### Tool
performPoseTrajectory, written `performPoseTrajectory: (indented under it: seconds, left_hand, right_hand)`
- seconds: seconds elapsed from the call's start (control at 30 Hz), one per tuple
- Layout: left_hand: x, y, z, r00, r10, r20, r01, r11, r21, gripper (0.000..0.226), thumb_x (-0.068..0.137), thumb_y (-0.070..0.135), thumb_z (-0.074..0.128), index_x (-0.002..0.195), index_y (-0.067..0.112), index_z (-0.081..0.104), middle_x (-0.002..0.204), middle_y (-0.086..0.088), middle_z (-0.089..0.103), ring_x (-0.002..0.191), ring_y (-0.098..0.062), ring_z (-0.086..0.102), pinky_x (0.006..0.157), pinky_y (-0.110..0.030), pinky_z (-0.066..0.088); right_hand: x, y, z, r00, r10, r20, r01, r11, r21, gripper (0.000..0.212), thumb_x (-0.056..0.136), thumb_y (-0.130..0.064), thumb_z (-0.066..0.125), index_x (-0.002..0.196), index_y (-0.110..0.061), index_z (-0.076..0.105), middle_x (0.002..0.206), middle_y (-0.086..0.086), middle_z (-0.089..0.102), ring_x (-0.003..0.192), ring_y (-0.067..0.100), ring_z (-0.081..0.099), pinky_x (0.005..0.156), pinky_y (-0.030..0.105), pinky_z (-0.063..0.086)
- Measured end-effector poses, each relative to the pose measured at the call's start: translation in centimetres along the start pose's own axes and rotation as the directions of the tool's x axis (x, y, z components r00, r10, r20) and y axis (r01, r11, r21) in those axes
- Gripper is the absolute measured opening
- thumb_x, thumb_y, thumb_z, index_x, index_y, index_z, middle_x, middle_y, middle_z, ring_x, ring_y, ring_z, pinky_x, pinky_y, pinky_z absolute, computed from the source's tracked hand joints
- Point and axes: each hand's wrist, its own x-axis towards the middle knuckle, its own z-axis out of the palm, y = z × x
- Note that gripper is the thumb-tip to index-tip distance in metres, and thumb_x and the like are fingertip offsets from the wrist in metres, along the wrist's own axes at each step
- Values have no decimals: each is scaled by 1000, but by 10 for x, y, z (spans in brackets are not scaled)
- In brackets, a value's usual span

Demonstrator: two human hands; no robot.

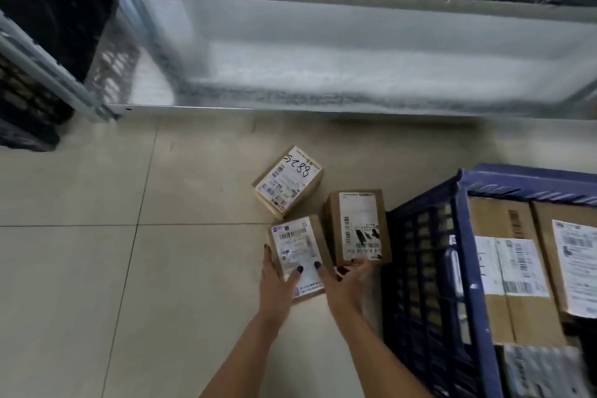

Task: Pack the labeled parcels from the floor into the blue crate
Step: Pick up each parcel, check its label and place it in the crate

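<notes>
Three labeled parcels lie on the floor (97, 268): left hand (279, 281) grips the nearest parcel (295, 255), right hand (347, 281) curls around its neighbour (358, 228); beyond the fingers lies the third parcel (287, 182), rightward the blue crate (458, 268), part-filled with boxes (507, 268).

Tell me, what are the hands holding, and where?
Both hands, left and right, grip the near parcel by its near end, thumbs on its label. The right's fingers touch the neighbouring parcel.
</notes>
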Motion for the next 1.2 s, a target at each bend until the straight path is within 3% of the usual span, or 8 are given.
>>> performPoseTrajectory:
  seconds: [0.17, 0.37, 0.43, 0.53, 0.7, 0.87, 1.0, 1.2]
  left_hand:
    - [-30, 21, -7, 999, -39, -10, 38, 999, -34, 78, 87, 6, 59, 147, 25, 13, 140, -2, 45, 98, -18, 59, 75, -32, 53]
    - [-157, 100, -28, 999, -26, 22, 25, 998, 55, 75, 89, 6, 56, 146, 27, 13, 128, 3, 50, 107, -22, 59, 73, -19, 50]
    - [-207, 131, -29, 999, -39, 31, 36, 995, 89, 79, 87, 1, 57, 148, 21, 11, 135, -3, 50, 117, -26, 56, 85, -29, 50]
    - [-289, 183, -24, 995, -35, 93, 24, 992, 122, 81, 84, -3, 60, 147, 18, 14, 132, -2, 52, 106, -21, 57, 80, -28, 52]
    - [-416, 259, 5, 986, 8, 164, -32, 989, 142, 80, 83, -2, 61, 146, 18, 16, 128, -1, 53, 102, -15, 53, 90, -31, 46]
    - [-499, 320, 60, 961, 97, 258, -142, 976, 165, 71, 85, 3, 61, 142, 23, 24, 121, 10, 56, 101, -10, 56, 75, -15, 48]
    - [-543, 362, 125, 954, 151, 258, -203, 961, 189, 59, 85, 6, 60, 133, 24, 31, 121, 0, 60, 99, -12, 60, 81, -26, 52]
    - [-618, 401, 241, 958, 227, 178, -251, 960, 127, 69, 84, 8, 63, 139, 18, 23, 130, -7, 53, 107, -17, 53, 89, -30, 44]
  right_hand:
    - [-24, -9, -4, 995, 27, 94, -30, 999, 27, 58, 83, -15, 68, 121, -24, 27, 119, 13, 58, 107, 27, 59, 96, 38, 48]
    - [-121, -49, -56, 954, -27, 298, 48, 997, -63, 39, 80, -17, 71, 117, -22, 59, 104, -6, 70, 97, 12, 66, 92, 38, 53]
    - [-174, -78, -89, 949, -32, 312, 63, 994, -88, 35, 80, -16, 71, 110, -29, 58, 103, -11, 68, 99, 10, 65, 88, 28, 54]
    - [-248, -127, -148, 949, 5, 314, 45, 988, -149, 41, 82, -18, 69, 118, -27, 52, 103, -8, 65, 95, 9, 58, 74, 9, 45]
    - [-334, -185, -245, 963, 59, 263, 4, 973, -231, 62, 79, -32, 71, 133, -19, 45, 124, 2, 60, 112, 19, 56, 98, 30, 46]
    - [-372, -226, -342, 975, -5, 224, 41, 987, -158, 51, 75, -29, 75, 118, -14, 54, 109, 3, 66, 94, 19, 64, 87, 37, 55]
    - [-372, -262, -424, 969, -107, 222, 131, 987, -96, 47, 77, -30, 73, 114, -26, 45, 109, -4, 62, 96, 12, 58, 68, 13, 46]
    - [-355, -293, -558, 934, -201, 294, 226, 973, -54, 73, 76, -26, 75, 136, -16, 34, 131, 3, 54, 117, 21, 53, 102, 35, 44]
